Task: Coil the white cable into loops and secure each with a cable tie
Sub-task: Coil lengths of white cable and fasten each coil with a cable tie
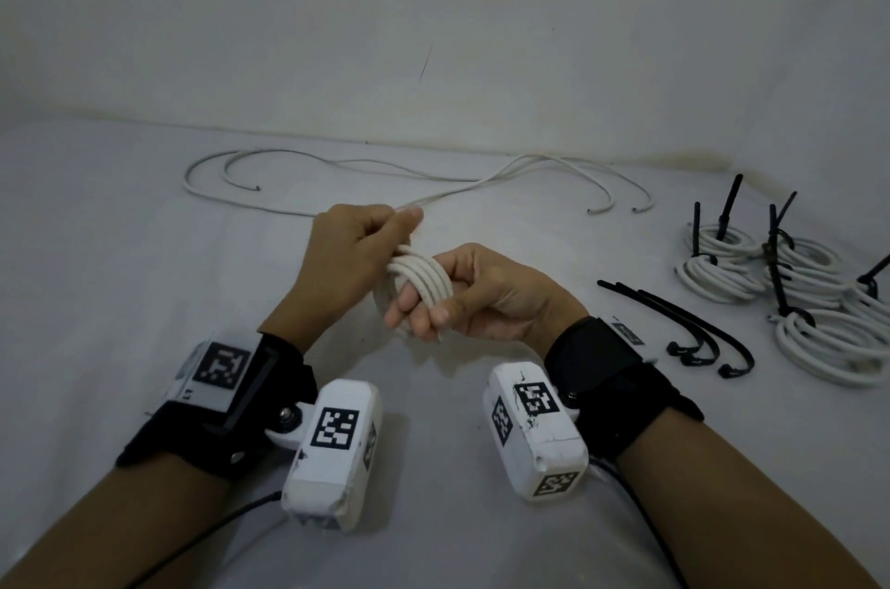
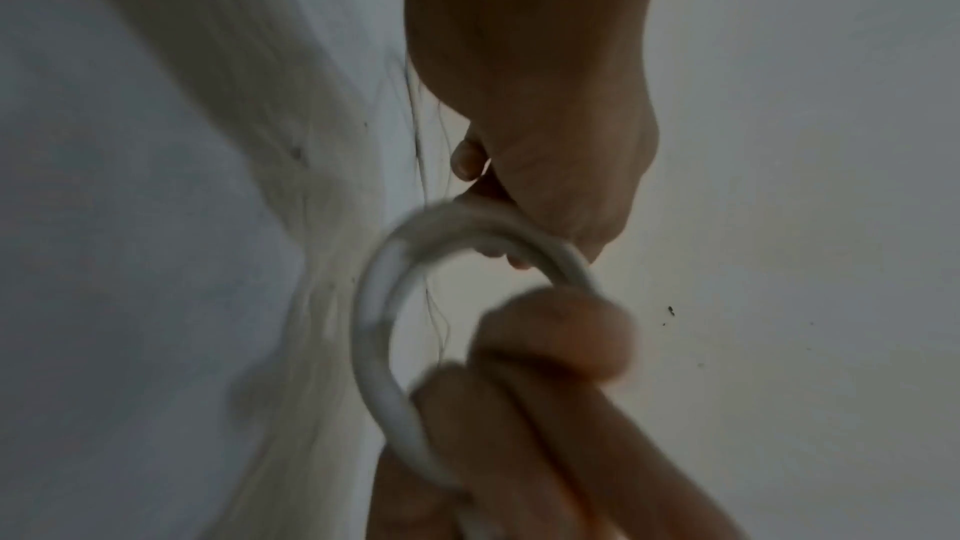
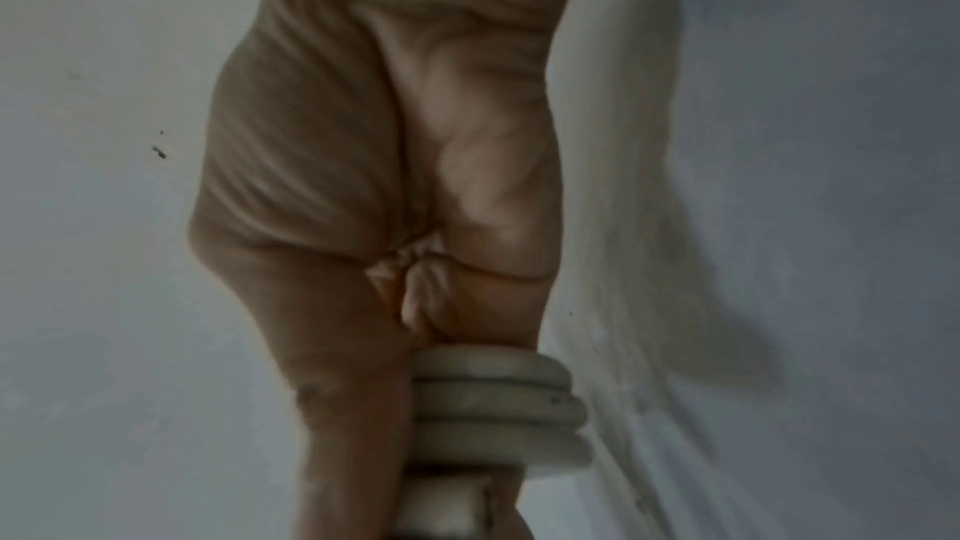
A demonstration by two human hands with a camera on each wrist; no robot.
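A white cable coil of several loops is held above the table between both hands. My right hand grips the coil, fingers through the loops and thumb across them. My left hand pinches the cable's free strand just above the coil; that strand trails back across the table. In the left wrist view the coil shows as a blurred ring between my left hand and the right hand's fingers. In the right wrist view stacked loops of the coil sit below my right hand's palm.
Loose white cables lie curved along the back of the table. Black cable ties lie to the right of my right wrist. Several finished coils bound with black ties are heaped at the far right. A wall stands behind.
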